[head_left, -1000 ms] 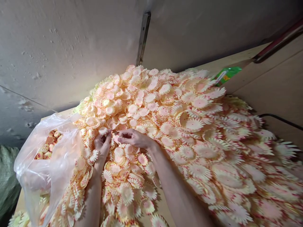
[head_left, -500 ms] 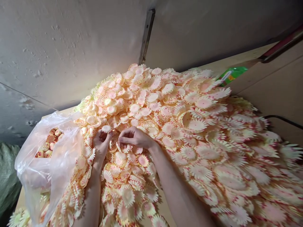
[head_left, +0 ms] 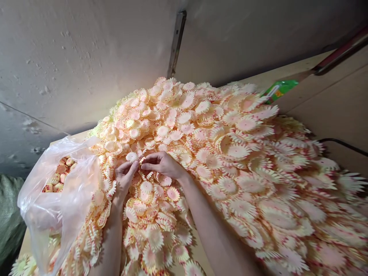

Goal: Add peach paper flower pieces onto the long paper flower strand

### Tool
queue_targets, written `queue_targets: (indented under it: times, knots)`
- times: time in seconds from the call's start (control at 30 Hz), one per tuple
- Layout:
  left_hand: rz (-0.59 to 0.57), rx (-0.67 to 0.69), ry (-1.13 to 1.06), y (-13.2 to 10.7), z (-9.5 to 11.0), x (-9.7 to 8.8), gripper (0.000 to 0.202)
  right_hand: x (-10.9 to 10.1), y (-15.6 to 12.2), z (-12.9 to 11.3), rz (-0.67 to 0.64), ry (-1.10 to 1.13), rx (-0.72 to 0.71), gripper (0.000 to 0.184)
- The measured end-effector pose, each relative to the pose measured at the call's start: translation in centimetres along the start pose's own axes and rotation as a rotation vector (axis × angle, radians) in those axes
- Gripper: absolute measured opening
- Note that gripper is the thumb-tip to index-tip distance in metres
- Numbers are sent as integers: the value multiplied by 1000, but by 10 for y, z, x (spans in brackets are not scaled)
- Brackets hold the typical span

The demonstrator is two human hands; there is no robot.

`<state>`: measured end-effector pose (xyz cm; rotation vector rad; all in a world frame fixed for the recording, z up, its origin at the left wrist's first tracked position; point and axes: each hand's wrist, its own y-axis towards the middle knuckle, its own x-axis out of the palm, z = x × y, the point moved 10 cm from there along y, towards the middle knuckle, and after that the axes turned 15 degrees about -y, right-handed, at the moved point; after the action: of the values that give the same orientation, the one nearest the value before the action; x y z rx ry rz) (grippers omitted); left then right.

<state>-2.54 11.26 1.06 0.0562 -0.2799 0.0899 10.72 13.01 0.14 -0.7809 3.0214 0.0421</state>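
Petal discs (head_left: 214,163) are heaped across most of the counter (head_left: 198,248), cream to pale pink, scalloped edges, many with red flecks round the rim and some with a pink dot in the middle. Pile is highest toward the wall (head_left: 71,57), spreads out to the right and down toward the person; overlapped, lying at all angles. Narrower run of discs sits between the two forearms, another one outside the left forearm. Both hands are at the near side of the main pile, close together, fingertips almost meeting. Left hand (head_left: 125,174): thumb and forefinger closed on a small pale disc (head_left: 132,157), face visible, at the tips. Right hand (head_left: 161,165): thumb and forefinger pinched on a small curled piece (head_left: 142,161), mostly hidden by the fingers; other fingers folded in. Left of the hands, a clear plastic bag (head_left: 43,211) lies on the counter, crumpled, with rolled pieces (head_left: 59,174) showing through its opening, cream and red. Green sack (head_left: 10,218) at far left, beside the counter. Green packet (head_left: 280,91) at the back right edge of the pile, near a dark red bar (head_left: 342,51). Black cable (head_left: 345,145) at right. Metal strip (head_left: 176,44) runs up the wall behind the pile.
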Motion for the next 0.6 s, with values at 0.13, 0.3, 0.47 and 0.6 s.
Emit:
queue_targets:
  times: [0.13, 0.3, 0.47, 0.6]
  knots:
    - [-11, -25, -78, -1, 0, 4, 31, 0, 0, -1, 3, 26, 2, 28]
    - [-39, -53, -169, 0, -5, 11, 28, 0, -1, -4, -5, -21, 4, 24]
    - [80, -47, -160, 3, -13, -2, 33, -2, -3, -7, 2, -132, 8, 24]
    - [127, -31, -165, 4, -13, -6, 39, 3, -3, -11, -51, -155, -15, 22]
